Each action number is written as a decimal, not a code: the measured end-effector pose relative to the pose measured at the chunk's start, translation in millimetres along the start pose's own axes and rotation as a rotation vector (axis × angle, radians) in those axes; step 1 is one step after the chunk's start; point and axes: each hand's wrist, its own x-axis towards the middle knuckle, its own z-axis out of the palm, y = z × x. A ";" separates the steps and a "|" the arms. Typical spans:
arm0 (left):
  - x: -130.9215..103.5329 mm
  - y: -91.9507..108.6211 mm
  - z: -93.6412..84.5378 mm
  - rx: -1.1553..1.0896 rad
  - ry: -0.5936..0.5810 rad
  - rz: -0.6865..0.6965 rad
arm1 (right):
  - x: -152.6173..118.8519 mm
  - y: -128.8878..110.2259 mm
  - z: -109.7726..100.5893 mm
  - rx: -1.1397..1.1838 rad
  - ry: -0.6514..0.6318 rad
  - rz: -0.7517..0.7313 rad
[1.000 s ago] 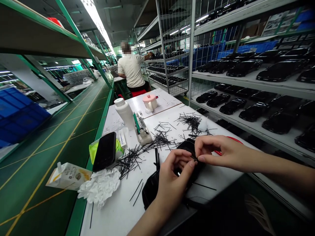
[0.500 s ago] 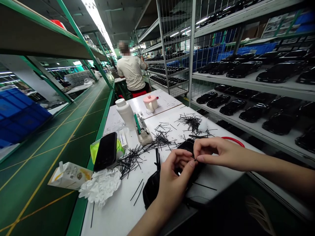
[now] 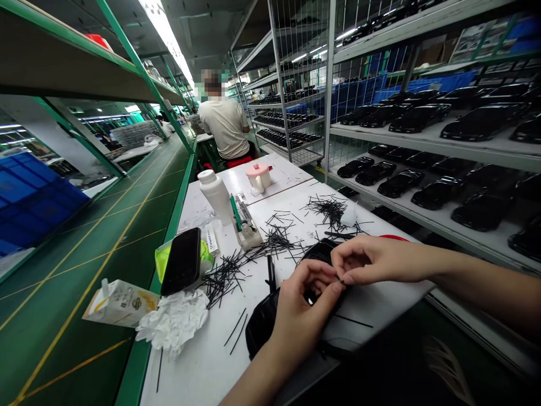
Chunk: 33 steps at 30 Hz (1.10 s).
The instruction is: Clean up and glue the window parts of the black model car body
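Observation:
A black model car body (image 3: 261, 321) lies on the white table (image 3: 203, 349), largely covered by my hands. My left hand (image 3: 306, 301) is over it, thumb and fingers pinched together. My right hand (image 3: 366, 262) meets it from the right, thumb and forefinger also pinched. Between the fingertips is something small and dark, too small to make out. Piles of thin black strips (image 3: 226, 276) lie beyond and to the left. A loose black strip (image 3: 354, 321) rests just below my right hand.
On the table's left side are a phone (image 3: 182, 262), a drink carton (image 3: 120, 303), crumpled white paper (image 3: 173, 324) and a white bottle (image 3: 216, 197). Farther back are a pink-lidded cup (image 3: 258, 176) and a seated person (image 3: 226, 127). Racks of black cars (image 3: 422, 144) stand at right.
Both pinched hands have shifted slightly to the right and down, staying close together. The seated person's right arm has lowered.

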 end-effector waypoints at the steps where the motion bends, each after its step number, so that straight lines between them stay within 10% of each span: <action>1: 0.3 0.0 -0.1 0.008 0.003 0.003 | -0.5 -1.0 -0.5 -0.024 0.019 -0.001; 33: -3.8 6.8 1.3 0.038 -0.011 0.051 | -19.6 -13.6 21.0 -0.419 0.231 -0.128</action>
